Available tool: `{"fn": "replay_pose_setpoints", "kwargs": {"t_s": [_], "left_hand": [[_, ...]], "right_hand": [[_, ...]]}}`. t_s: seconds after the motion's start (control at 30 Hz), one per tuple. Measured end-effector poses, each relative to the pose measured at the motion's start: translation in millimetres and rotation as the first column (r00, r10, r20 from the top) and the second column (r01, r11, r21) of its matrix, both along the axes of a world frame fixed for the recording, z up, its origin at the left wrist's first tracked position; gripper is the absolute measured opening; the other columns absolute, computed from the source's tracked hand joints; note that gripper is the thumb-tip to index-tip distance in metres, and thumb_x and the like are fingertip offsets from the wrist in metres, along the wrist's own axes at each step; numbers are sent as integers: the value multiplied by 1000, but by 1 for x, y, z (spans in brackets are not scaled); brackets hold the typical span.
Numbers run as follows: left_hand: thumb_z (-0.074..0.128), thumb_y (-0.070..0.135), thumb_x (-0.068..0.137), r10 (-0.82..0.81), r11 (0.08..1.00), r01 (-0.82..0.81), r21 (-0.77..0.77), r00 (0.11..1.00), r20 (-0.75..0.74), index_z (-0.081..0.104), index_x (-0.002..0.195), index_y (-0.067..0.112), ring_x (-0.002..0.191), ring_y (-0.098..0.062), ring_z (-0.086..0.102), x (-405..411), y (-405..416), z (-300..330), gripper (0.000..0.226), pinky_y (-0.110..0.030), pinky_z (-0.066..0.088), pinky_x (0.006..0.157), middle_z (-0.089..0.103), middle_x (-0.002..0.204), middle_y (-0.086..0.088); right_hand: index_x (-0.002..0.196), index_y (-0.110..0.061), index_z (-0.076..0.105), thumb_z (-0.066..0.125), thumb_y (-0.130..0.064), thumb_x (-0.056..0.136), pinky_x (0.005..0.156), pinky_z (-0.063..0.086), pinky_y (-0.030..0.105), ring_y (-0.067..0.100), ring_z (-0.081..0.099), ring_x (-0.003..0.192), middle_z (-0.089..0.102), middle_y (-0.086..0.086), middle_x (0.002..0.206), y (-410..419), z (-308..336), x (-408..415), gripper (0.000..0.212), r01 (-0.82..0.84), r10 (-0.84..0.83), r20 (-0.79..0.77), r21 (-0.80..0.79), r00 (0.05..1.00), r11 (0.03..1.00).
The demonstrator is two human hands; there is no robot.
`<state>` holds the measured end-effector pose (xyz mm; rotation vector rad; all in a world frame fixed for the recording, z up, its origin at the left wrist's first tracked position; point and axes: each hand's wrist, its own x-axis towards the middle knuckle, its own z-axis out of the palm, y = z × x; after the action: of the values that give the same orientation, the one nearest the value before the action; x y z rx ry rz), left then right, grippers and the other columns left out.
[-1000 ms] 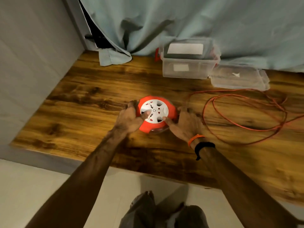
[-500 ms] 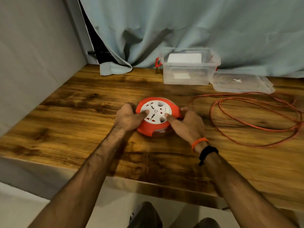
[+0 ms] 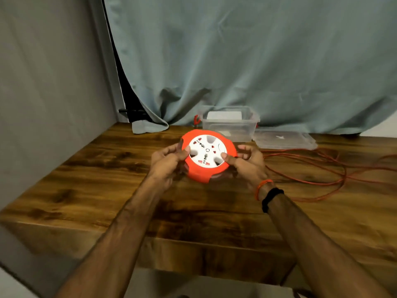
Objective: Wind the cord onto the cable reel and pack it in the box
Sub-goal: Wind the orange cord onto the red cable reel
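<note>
Pale blue-grey curtains (image 3: 257,61) hang behind a dark-grained wooden desk (image 3: 107,179), with a grey wall on the left. Both hands have just raised the round orange cable reel with its white socket face (image 3: 207,154) off the desk; a second ago it lay flat on the wood under the person's fingers, and now it is tilted up, its face turned toward the person. The left hand (image 3: 169,162) has its grip on the reel's left rim, thumb curled onto the white face; the right hand (image 3: 247,164), an orange band and a black band on its wrist, grips the right rim the same way, its fingers curled behind.

Hardly any of the thin orange cord (image 3: 322,168) looks wound yet. It sprawls in loose loops on the desk to the right, as it did before, though the view has swung higher and shows more curtain. Lifting the reel reads to me as getting it into a winding position, so the task is near its start.

Behind the reel stands the clear plastic box (image 3: 232,121), open, something white inside, and its clear lid (image 3: 283,139) lies flat just beside it to the right.
</note>
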<state>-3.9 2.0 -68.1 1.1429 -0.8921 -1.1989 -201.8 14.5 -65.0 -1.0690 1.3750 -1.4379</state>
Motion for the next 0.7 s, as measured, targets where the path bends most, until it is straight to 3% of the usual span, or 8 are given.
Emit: {"fn": "replay_pose_setpoints", "kwargs": {"t_s": [0.07,0.13,0.2,0.3,0.43,0.57,0.63,0.7], "left_hand": [[69,19,91,-68,997,72,10,974,-216,72,99,17,63,-11,67,-3,-6,5,9,-24,56,53,76,68,4],[64,32,94,-119,990,140,21,902,-416,71,93,19,66,-14,72,-8,-13,6,14,-30,60,57,77,73,2],[63,36,94,-169,980,198,-5,826,-538,72,98,15,74,-19,75,-16,-23,7,23,-41,61,72,79,84,-5],[64,37,88,-302,944,312,-105,692,-656,77,103,6,108,-30,68,-33,-38,6,37,-53,48,97,74,113,-15],[60,49,87,-524,837,461,-295,522,-673,52,141,5,135,-39,46,-49,-59,-4,69,-58,32,113,52,145,-20],[59,63,83,-648,745,559,-365,475,-595,57,139,12,135,-41,45,-57,-85,-22,76,-59,40,107,49,147,-19],[62,67,79,-680,710,597,-373,445,-583,53,142,15,138,-46,38,-62,-93,-32,83,-69,28,110,45,150,-21],[62,69,78,-702,678,624,-389,396,-592,43,148,18,141,-51,27,-66,-100,-40,89,-80,12,107,37,154,-23]], "right_hand": [[123,-7,50,84,-8,71,59,60,47,29,70,92,68,12,108,-4,8,-9,62,-32,33,119,-10,992,999],[119,-10,51,83,-6,71,48,57,36,25,69,90,68,8,106,-11,13,-17,59,-30,38,172,-48,984,998],[119,-12,51,83,-6,70,50,57,36,26,69,93,67,9,109,-22,15,-26,59,-30,46,199,-83,979,996],[112,-17,54,83,-6,70,59,58,42,32,68,101,67,13,115,-42,16,-37,52,-50,76,202,-130,976,990],[107,-18,57,83,-6,69,54,57,35,28,68,100,69,13,114,-65,15,-45,48,-41,71,146,-204,987,978],[105,-19,58,86,-6,66,76,58,44,29,66,102,67,13,111,-92,9,-55,50,-32,30,-11,-265,999,964],[110,-15,57,87,-9,64,87,56,44,26,66,103,67,12,111,-102,4,-57,55,-46,19,-108,-255,994,966],[115,-13,56,88,-10,64,85,58,44,24,67,99,67,10,111,-111,-1,-58,61,-68,30,-162,-236,986,969]]}}
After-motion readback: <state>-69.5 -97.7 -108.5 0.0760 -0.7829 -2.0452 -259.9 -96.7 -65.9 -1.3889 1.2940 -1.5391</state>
